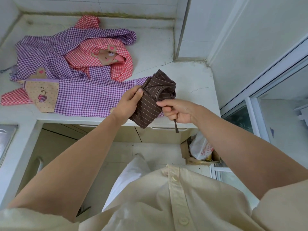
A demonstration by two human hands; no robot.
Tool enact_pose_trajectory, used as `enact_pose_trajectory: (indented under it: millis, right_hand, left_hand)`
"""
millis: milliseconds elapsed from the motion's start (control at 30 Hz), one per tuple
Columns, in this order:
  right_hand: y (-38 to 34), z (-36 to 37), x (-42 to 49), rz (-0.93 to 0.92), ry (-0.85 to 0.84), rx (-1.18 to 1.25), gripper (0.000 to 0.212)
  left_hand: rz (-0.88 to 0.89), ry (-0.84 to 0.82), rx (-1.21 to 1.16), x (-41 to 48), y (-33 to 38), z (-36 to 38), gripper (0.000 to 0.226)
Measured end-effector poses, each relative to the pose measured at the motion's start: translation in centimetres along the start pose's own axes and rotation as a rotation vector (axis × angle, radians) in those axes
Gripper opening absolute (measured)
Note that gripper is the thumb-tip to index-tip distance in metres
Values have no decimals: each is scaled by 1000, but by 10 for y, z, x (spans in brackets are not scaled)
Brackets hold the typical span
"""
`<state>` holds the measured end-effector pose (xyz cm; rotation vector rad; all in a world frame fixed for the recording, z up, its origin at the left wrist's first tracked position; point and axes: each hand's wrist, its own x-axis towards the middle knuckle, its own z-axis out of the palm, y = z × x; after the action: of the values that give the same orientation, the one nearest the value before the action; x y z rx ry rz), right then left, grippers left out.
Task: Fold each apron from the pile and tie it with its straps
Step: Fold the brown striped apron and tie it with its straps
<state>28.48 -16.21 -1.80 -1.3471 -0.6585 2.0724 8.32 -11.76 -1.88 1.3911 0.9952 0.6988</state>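
**Cinching the brown apron with its strap**

I am holding the brown apron (155,95) in the air, just over the front edge of the counter (191,75), so the strap has room to pass all the way around it. It is already folded down to a small striped bundle, bunched at its far end.

My left hand (128,104) is gripping the bundle from the side, thumb pressed on top and fingers underneath. I am clamping it this way so the folds are not springing open while I work the tie.

My right hand (176,110) is curled into a fist around the strap (175,126), and the loose end is hanging below my palm. I am pulling it toward me, I judge to draw the wrap snug. I cannot tell whether a knot is formed yet, because the fabric is hiding where the strap crosses.

The rest of the pile is lying behind on the counter. The purple apron (83,95) is sprawling unfolded across the near side, and the red apron (103,55) is tangled with it farther back. I am leaving them spread there so each one is easy to lift off next. Both are waiting to be folded, so I judge the task to be at an early stage.
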Motion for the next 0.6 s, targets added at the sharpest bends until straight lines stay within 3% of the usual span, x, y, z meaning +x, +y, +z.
enact_pose_trajectory:
  millis: [100, 167, 233, 300, 367, 500, 600]
  right_hand:
    - [-21, 0, 16, -106, 11, -79, 24]
    - [-37, 1, 33, -252, 129, -172, 11]
    - [-53, 2, 51, -410, 311, -287, 9]
    - [-61, -1, 69, -552, 455, -455, 16]
    - [-60, -8, 88, -634, 494, -669, 26]
    - [-50, -20, 110, -539, 449, -1128, 48]
    - [-47, -22, 118, -469, 423, -1310, 47]
  left_hand:
    - [77, -9, -31, 25, 5, -13, 25]
    - [146, -21, 58, 49, 3, -26, 27]
    - [219, 30, 285, 76, 0, -42, 29]
    - [453, 74, 568, 101, -1, -60, 35]
    - [667, 8, 843, 123, -10, -81, 32]
    - [702, -201, 1162, 146, -27, -106, 32]
    - [689, -335, 1217, 150, -35, -107, 35]
